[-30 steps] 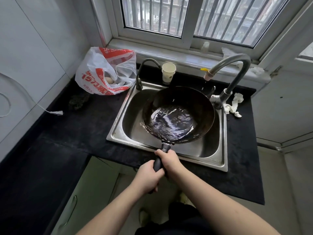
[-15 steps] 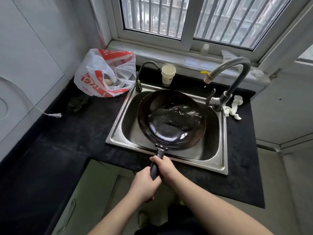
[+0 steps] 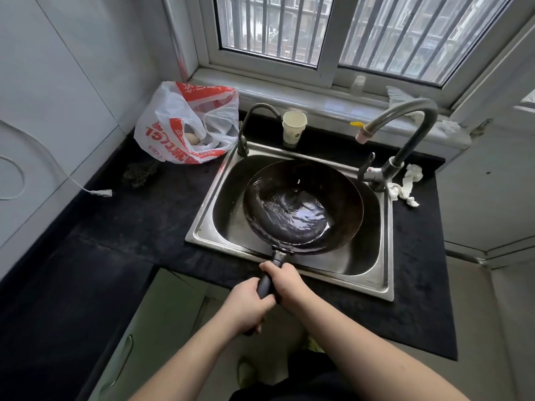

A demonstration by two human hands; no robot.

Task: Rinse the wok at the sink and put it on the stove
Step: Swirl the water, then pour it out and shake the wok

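Note:
A dark round wok (image 3: pixel 302 208) hangs over the steel sink (image 3: pixel 373 280), with water moving in its bowl. Both hands grip its black handle (image 3: pixel 265 283) at the sink's front edge. My right hand (image 3: pixel 285 280) holds the handle nearer the wok. My left hand (image 3: pixel 246 306) holds the handle's lower end, just behind the right. The grey tap (image 3: pixel 405 125) arches above the sink's back right corner; no stream shows from its spout. No stove is in view.
A white and red plastic bag (image 3: pixel 185 123) lies left of the sink on the black counter (image 3: pixel 139 215). A paper cup (image 3: pixel 293 127) and a small second tap (image 3: pixel 254 120) stand behind the basin. Crumpled tissue (image 3: pixel 405 189) lies by the tap base. A white plug (image 3: pixel 101 193) rests at left.
The wok swung left and back toward the right over the sink, and the water inside it shifted around. Both hands stayed on the handle.

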